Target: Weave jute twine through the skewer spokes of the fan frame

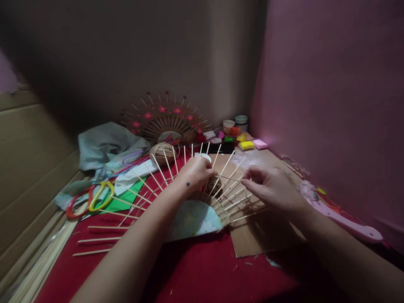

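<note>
In front of me lies a half-round fan frame of thin wooden sticks (160,168) spreading out from a pale blue patterned base (192,219). Twine is woven between the sticks along the base's right edge (221,208). My left hand (197,171) is closed over the upper sticks, its fingertips at one end of a taut length of twine (229,178). To the right, my right hand (268,185) pinches the same twine between thumb and finger, above the right-hand sticks. Partly behind my left hand, a dark brown round thing (213,187) shows between the sticks.
A finished fan with pink flowers (164,118) leans at the back wall. Nearby sits a twine ball (163,154). Scissors with red and yellow handles (102,197) lie left, on green sheets (124,200). Cardboard (265,235) lies right, beside a pink tool (344,219). Clay packs (246,145) stand behind.
</note>
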### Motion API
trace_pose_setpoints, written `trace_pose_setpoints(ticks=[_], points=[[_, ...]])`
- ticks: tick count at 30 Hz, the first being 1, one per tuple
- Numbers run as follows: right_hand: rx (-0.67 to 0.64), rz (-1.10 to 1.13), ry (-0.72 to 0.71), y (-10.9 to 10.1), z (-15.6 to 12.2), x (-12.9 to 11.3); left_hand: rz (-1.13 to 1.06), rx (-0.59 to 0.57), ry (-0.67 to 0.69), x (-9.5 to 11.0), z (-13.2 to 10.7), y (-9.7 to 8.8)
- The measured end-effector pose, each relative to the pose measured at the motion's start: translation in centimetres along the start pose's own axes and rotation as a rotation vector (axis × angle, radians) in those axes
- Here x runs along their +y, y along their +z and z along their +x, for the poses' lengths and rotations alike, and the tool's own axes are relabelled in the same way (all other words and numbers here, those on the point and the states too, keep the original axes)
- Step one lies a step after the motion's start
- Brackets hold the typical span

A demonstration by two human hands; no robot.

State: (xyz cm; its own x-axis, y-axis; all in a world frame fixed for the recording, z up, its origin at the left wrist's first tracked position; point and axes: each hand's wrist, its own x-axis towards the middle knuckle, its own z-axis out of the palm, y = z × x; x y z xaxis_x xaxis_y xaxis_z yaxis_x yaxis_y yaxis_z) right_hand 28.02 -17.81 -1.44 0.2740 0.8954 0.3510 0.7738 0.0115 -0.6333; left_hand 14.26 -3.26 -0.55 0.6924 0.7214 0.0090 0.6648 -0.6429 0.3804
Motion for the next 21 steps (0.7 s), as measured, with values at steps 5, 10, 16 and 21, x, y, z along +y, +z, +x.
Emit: trace_pose_setpoints(ticks=[5, 10, 16, 21], points=[[0.002, -0.013, -0.028, 0.25, -0.08, 0.43, -0.006, 0.009, -0.022, 0.25, -0.12, -0.06], [-0.025, -0.05, -0.023, 0.41, -0.11, 0.71, 0.011, 0.001, -0.032, 0.15, -0.03, 0.05], [-0.059, -0.146, 0.008, 0.51, -0.2, 0.84, 0.063, 0.035, 0.009, -0.11, 0.06, 0.08], [-0.042, -0.301, 0.025, 0.85, -0.31, 0.84, 0.097, 0.046, 0.002, -0.08, 0.12, 0.17]])
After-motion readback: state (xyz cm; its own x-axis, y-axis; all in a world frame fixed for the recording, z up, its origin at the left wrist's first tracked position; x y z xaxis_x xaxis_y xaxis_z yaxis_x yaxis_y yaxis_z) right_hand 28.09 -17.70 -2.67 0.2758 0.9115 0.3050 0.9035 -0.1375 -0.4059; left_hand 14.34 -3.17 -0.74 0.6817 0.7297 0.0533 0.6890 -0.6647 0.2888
